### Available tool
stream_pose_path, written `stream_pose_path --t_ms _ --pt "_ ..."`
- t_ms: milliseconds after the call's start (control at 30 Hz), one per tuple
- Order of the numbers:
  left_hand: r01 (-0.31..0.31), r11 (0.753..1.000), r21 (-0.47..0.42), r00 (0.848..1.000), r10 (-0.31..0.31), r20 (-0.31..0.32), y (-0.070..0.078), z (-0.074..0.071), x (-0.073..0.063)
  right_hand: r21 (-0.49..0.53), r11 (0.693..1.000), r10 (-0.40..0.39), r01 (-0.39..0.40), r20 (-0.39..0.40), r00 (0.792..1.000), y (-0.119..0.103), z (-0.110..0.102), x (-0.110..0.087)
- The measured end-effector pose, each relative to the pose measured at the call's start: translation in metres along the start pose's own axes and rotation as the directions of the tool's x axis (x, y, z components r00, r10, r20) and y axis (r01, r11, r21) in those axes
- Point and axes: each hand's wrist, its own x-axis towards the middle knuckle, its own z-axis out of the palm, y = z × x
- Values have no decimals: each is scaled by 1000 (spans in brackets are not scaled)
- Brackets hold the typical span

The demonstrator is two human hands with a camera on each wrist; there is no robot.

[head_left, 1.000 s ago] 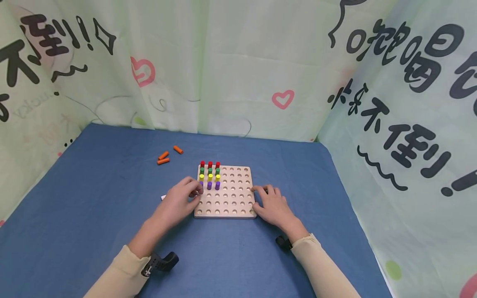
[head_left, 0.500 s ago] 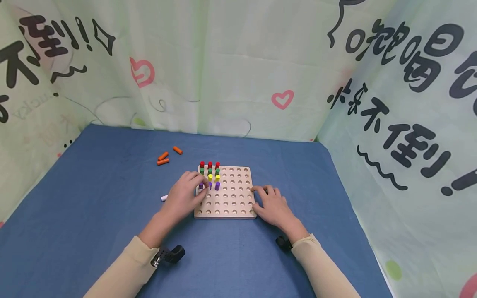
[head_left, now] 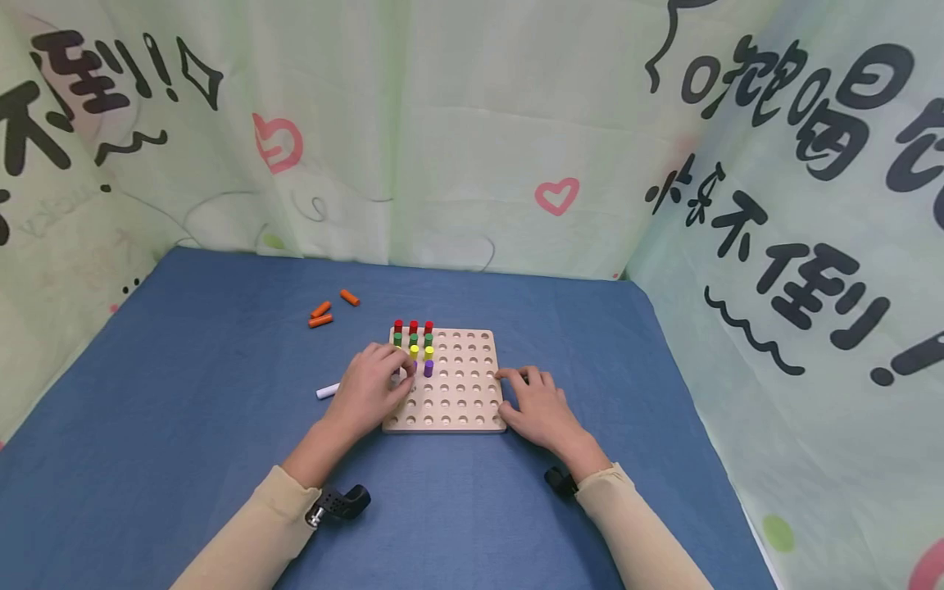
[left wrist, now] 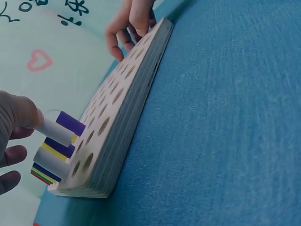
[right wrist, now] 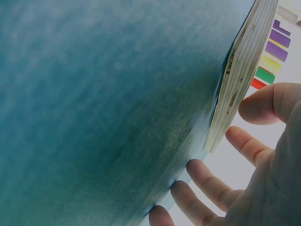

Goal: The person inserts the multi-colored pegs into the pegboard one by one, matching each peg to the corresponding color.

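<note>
A wooden pegboard (head_left: 442,422) with rows of round holes lies on the blue cloth. Red, green, yellow and purple pegs (head_left: 428,369) stand upright at its far left. My left hand (head_left: 369,385) is over the board's left side, pinching a white peg (left wrist: 55,131) between thumb and finger. That peg's lower end is at the board's holes; how deep it sits I cannot tell. Beside it another white peg (left wrist: 51,162) stands in the board. My right hand (head_left: 542,408) touches the board's right edge with thumb and forefinger, its other fingers (right wrist: 211,186) spread loosely.
One more white peg (head_left: 328,392) lies on the cloth left of the board, partly behind my left hand. Several orange pegs (head_left: 320,321) lie loose at the back left. A printed curtain (head_left: 465,164) stands behind the table and along both sides.
My left hand has shifted right along the board, from its left edge to the second column, with the white peg. The right hand stays at the right edge.
</note>
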Motion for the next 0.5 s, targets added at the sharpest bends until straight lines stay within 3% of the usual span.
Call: stream_pose_path --t_ms 500 --pt "30 999 -17 999 -30 20 -5 6 -4 -2 1000 -5 5 3 1000 -1 0 0"
